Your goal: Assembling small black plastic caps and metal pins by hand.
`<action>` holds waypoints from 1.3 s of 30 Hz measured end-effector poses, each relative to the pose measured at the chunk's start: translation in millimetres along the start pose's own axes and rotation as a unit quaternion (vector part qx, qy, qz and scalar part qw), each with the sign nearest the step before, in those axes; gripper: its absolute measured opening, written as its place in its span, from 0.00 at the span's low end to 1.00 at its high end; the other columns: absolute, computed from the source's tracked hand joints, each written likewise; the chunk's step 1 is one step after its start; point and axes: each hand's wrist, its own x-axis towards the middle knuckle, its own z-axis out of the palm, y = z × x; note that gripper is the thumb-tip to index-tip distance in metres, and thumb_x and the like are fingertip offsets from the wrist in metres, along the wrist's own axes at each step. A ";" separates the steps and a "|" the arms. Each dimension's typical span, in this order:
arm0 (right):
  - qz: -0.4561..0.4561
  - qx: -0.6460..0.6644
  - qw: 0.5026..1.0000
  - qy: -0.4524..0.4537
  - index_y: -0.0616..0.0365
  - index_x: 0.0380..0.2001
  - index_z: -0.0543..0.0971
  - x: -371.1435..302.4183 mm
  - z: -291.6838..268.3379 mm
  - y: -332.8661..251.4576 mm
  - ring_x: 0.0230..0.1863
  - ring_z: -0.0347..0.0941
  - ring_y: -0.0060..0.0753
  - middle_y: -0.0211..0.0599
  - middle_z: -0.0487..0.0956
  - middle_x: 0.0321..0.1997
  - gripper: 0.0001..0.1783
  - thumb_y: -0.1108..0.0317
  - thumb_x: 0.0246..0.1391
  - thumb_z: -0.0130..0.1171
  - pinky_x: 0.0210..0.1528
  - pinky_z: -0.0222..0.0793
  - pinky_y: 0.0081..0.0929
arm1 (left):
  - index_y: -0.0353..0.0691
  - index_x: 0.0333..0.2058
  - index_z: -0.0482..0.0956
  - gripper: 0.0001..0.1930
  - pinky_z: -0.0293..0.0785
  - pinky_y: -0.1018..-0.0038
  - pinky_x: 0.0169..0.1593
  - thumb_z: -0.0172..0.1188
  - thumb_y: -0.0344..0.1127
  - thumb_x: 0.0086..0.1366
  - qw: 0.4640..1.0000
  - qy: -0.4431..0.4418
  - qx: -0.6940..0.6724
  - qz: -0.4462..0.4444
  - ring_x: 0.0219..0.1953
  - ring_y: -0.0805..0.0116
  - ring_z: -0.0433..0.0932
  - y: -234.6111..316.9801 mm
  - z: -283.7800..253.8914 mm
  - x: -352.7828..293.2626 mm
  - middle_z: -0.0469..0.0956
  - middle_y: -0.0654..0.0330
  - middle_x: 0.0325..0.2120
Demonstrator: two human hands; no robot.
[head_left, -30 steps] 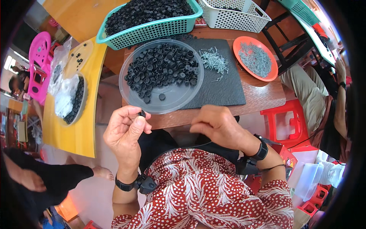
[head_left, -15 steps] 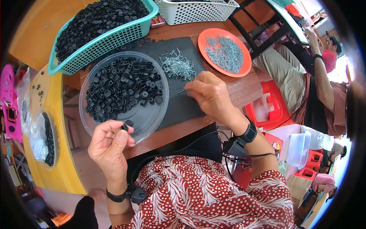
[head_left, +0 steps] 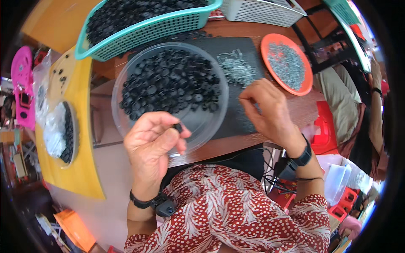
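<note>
My left hand [head_left: 154, 145] pinches a small black plastic cap [head_left: 178, 127] between thumb and fingers, above the near rim of a clear round tub [head_left: 192, 145]. Inside the tub lie many similar black caps [head_left: 168, 80]. My right hand [head_left: 270, 109] is curled over the dark mat [head_left: 238, 122], just on the near side of a loose pile of silvery screws [head_left: 237, 69]. Its thumb and forefinger are bent toward each other; whatever is between them is too small or hidden to make out. More screws [head_left: 287, 67] fill an orange plate [head_left: 309, 80] at the right.
A teal basket [head_left: 147, 38] heaped with black parts stands behind the tub, beside a white basket [head_left: 261, 14]. At left, a yellow board [head_left: 80, 181] bears a plastic bag and a container of black pieces [head_left: 67, 135]. A person [head_left: 337, 92] sits beyond the red stool [head_left: 325, 130].
The view has shifted, so the table's things appear farther right. A screw showed at my right fingertips before and is no longer visible there. My left hand still holds the black cap.
</note>
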 end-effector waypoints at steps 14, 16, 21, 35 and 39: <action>0.033 0.248 0.967 -0.056 0.62 0.26 0.71 41.3 35.8 -73.7 0.26 0.71 0.45 0.41 0.72 0.23 0.06 0.80 0.40 0.55 0.27 0.66 0.35 | 0.27 0.38 0.71 0.12 0.72 0.79 0.26 0.60 0.24 0.55 0.997 -0.039 -0.058 0.012 0.23 0.70 0.75 -0.5 -12.1 -0.7 0.77 0.52 0.28; 0.044 0.244 0.967 -0.061 0.63 0.25 0.71 41.5 37.3 -73.5 0.26 0.71 0.45 0.42 0.72 0.23 0.05 0.80 0.41 0.55 0.27 0.66 0.35 | 0.27 0.38 0.72 0.11 0.72 0.79 0.26 0.60 0.23 0.56 0.998 -0.036 -0.054 0.014 0.23 0.71 0.75 -1.7 -13.0 -1.3 0.76 0.54 0.28; 0.094 0.273 0.952 -0.099 0.65 0.26 0.73 43.2 38.1 -75.8 0.22 0.72 0.39 0.42 0.73 0.22 0.04 0.79 0.44 0.55 0.23 0.66 0.30 | 0.27 0.38 0.72 0.10 0.73 0.81 0.29 0.59 0.23 0.57 0.997 -0.012 0.042 0.066 0.25 0.74 0.75 -3.3 -15.1 -6.2 0.76 0.55 0.30; 0.195 0.396 0.894 -0.078 0.66 0.29 0.73 55.2 60.5 -84.8 0.21 0.73 0.24 0.39 0.75 0.21 0.05 0.78 0.46 0.57 0.23 0.67 0.20 | 0.28 0.37 0.71 0.10 0.72 0.81 0.26 0.59 0.25 0.57 0.987 0.041 0.095 0.121 0.23 0.71 0.75 1.3 -22.9 -5.7 0.76 0.53 0.28; 0.112 0.249 0.957 -0.092 0.63 0.27 0.74 57.5 55.5 -72.4 0.24 0.72 0.33 0.40 0.73 0.22 0.08 0.75 0.40 0.61 0.25 0.67 0.27 | 0.29 0.36 0.71 0.10 0.71 0.80 0.23 0.60 0.27 0.57 0.985 0.104 0.076 0.116 0.20 0.70 0.74 6.0 -30.1 -4.0 0.77 0.49 0.27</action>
